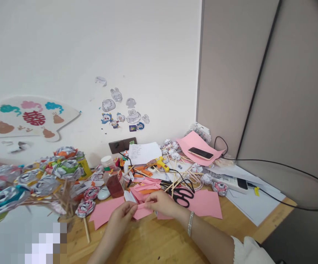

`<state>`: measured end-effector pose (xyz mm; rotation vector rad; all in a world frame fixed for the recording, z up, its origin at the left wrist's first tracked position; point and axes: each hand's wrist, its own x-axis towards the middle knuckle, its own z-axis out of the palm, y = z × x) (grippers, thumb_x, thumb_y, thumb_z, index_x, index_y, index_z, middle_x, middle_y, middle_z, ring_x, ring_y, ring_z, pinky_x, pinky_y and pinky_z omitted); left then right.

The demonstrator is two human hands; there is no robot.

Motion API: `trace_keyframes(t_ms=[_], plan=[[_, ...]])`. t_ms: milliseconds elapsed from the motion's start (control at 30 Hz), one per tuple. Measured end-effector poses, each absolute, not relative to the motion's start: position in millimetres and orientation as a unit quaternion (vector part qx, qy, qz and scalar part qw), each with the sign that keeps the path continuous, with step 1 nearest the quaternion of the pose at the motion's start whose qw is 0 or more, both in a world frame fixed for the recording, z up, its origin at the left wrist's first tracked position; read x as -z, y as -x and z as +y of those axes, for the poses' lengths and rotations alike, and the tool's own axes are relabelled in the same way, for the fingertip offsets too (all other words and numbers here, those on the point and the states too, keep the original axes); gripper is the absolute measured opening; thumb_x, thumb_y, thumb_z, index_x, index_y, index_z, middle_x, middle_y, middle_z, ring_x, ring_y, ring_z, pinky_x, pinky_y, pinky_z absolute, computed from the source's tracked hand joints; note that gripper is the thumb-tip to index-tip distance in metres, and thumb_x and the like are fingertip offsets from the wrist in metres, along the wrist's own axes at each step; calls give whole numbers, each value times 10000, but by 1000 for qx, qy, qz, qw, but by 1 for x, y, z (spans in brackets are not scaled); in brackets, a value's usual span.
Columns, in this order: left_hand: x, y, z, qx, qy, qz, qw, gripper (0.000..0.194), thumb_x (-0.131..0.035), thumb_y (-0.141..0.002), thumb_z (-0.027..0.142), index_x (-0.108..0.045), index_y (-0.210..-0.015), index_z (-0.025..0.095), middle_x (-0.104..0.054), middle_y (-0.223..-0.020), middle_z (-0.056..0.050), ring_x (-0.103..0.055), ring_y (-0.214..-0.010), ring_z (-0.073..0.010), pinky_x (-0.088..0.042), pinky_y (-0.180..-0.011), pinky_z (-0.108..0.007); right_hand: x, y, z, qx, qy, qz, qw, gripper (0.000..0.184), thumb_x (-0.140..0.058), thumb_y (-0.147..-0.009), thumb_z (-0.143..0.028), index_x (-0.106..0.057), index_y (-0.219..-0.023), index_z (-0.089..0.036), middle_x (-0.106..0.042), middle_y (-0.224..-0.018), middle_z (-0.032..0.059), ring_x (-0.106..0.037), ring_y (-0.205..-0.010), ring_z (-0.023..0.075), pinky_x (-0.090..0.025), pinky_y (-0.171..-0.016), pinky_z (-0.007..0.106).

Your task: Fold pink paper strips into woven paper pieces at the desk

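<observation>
Between my two hands is a small piece of pink paper point(143, 212), held low over the front of the wooden table. My left hand point(121, 217) pinches its left side, thumb against fingers. On the other side my right hand point(163, 204), with a silvery bracelet on the wrist, grips the paper's upper right edge. Just behind the hands lie more pink strips and folded scraps point(147, 185). A pink sheet point(209, 205) extends to the right, next to black-handled scissors point(182, 198); another pink sheet point(103, 212) is on the left.
A bottle of reddish liquid point(113, 178) stands behind my left hand. Paper flowers on sticks point(65, 172) crowd the left. Further back are a yellow glue gun point(162, 164), a handwritten sheet point(145, 153) and a phone point(201, 153) on pink paper. A black cable point(274, 161) crosses the right.
</observation>
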<state>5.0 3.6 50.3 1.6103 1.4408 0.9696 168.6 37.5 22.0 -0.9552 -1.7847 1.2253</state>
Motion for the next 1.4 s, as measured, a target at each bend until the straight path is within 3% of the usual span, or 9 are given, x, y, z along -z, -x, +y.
trace_keyframes(t_ms=[333,700,1000,1400], plan=[[-57,-9,0,-375,-603,553,436,290,-580,-579,449,-589,-610,161,-556,-554,29,-535,-529,-154,-443,-508,-255,-19,-172,42,-462,371,-714,372,260,-603,-660,-374,-648,-683,-120,-578,-612,9,-472,-551,97,-359,-519,197],[-48,-10,-4,-348,-662,550,371,281,-488,-700,427,-560,-621,167,-517,-526,42,-496,-525,-143,-394,-496,-227,-16,-166,37,-444,375,-729,361,191,-574,-693,-326,-654,-733,-157,-605,-669,4,-493,-562,98,-371,-520,195],[-52,-5,-1,-347,-641,541,419,311,-528,-649,475,-472,-546,188,-447,-498,67,-535,-509,-152,-440,-517,-259,-28,-178,43,-446,369,-733,358,159,-581,-682,-269,-655,-705,-130,-597,-626,6,-481,-547,90,-353,-497,181],[-57,-7,-3,-339,-636,556,414,330,-512,-632,508,-493,-548,188,-479,-487,55,-526,-503,-154,-432,-508,-251,-37,-184,42,-439,395,-731,340,142,-567,-690,-228,-665,-716,-128,-585,-596,-8,-457,-524,82,-328,-487,181]])
